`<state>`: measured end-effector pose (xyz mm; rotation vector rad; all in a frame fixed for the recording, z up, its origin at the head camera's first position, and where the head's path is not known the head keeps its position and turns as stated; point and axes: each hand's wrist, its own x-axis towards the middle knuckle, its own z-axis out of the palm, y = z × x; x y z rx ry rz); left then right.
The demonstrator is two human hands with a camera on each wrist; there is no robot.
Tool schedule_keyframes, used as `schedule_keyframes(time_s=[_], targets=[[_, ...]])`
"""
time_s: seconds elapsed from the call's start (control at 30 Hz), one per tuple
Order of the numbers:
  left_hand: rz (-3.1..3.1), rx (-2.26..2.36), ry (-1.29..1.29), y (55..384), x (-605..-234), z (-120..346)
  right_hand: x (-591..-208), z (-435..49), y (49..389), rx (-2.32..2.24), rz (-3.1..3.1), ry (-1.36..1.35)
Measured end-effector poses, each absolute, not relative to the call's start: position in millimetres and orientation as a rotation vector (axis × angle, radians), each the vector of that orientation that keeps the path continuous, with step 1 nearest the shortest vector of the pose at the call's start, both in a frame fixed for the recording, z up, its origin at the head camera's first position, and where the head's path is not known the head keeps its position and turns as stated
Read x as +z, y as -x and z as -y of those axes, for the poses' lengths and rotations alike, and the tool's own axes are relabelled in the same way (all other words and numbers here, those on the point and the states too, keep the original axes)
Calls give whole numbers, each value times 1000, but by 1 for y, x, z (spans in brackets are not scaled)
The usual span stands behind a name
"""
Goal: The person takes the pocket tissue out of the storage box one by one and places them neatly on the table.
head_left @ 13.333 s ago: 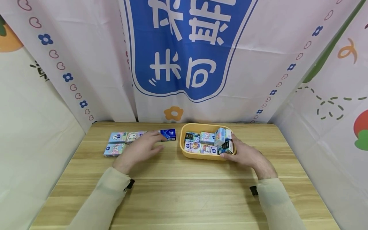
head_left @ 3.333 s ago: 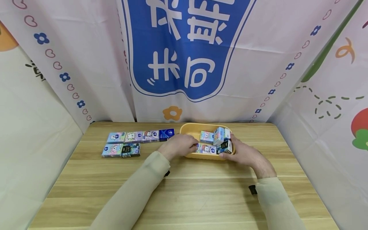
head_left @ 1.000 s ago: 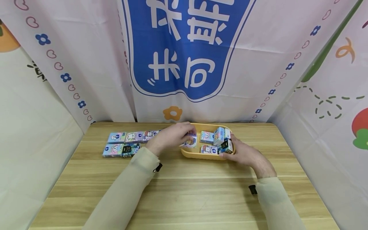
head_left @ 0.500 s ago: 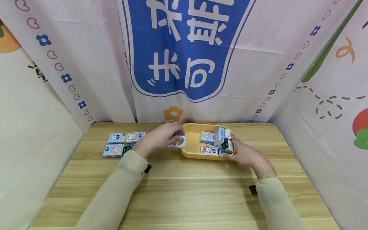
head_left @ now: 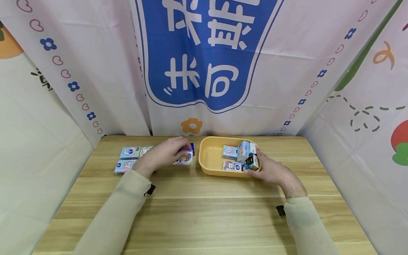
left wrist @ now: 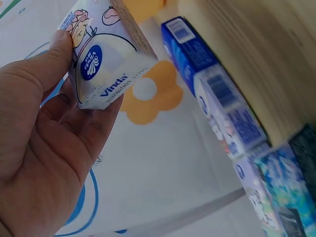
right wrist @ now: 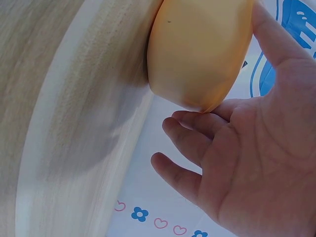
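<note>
My left hand [head_left: 165, 154] pinches a white and purple pocket tissue pack [left wrist: 101, 64] between thumb and fingers, above the table left of the yellow basket [head_left: 211, 159]. A dark blue tissue pack [left wrist: 190, 47] stands beyond that hand, at the end of a row partly hidden by it. At the basket's right end, my right hand [head_left: 273, 170] grips the wall, thumb at the front side. Several tissue packs lie in the basket's right half, including a pink-blue one [head_left: 230, 151], a strawberry-printed one [head_left: 232, 165] and a tilted light blue one [head_left: 243, 151].
At the left of the wooden table [head_left: 204, 212] lie light blue packs [head_left: 129, 152] in two rows, with a dark floral pack [left wrist: 291, 173] among them. A printed white curtain [head_left: 118, 71] hangs directly behind the table's back edge.
My left hand has lifted the white and purple tissue pack out of the basket and carried it left. Earlier, a dark floral pack moved from basket to table. My right hand keeps its place.
</note>
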<state>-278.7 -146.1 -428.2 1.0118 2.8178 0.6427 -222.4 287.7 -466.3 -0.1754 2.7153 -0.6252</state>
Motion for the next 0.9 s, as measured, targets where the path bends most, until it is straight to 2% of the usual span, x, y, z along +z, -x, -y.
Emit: schedule_keyframes(time_s=[0.9], targets=[[-2832, 541, -888, 280, -462, 191, -468, -289, 224, -619, -2721, 185]])
